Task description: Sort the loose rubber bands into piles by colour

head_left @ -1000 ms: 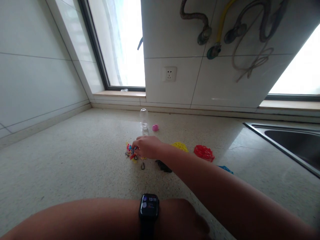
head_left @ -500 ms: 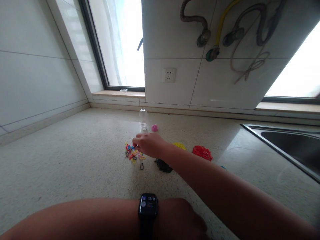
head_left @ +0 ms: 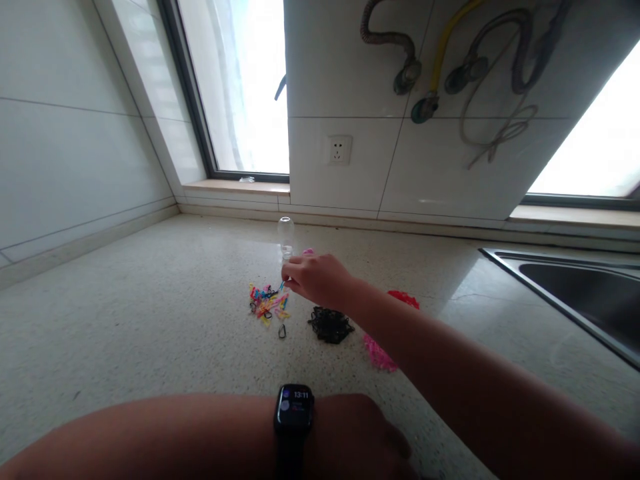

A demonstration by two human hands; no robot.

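My right hand (head_left: 320,277) is closed in a pinch on a small blue rubber band (head_left: 281,286), just above the countertop. Below and left of it lies a mixed pile of small colourful rubber bands (head_left: 265,305), with one loose black band (head_left: 282,331) in front. A black pile of bands (head_left: 330,325) sits under my right wrist. Pink bands (head_left: 380,353) and red bands (head_left: 404,298) are partly covered by my forearm. Across the bottom lies my left hand (head_left: 363,433), fingers curled and mostly hidden, a black watch (head_left: 294,410) on its wrist.
Behind my right hand stands a clear bottle-shaped container (head_left: 286,237), with a small pink object (head_left: 308,252) partly hidden beside it. A metal sink (head_left: 505,257) is set into the speckled countertop (head_left: 150,333) at right. Hoses (head_left: 443,50) hang on the tiled wall.
My right hand has moved right, away from the mixed pile, with a blue band in its fingers. The yellow pile is now hidden, and more of the black and pink piles shows.
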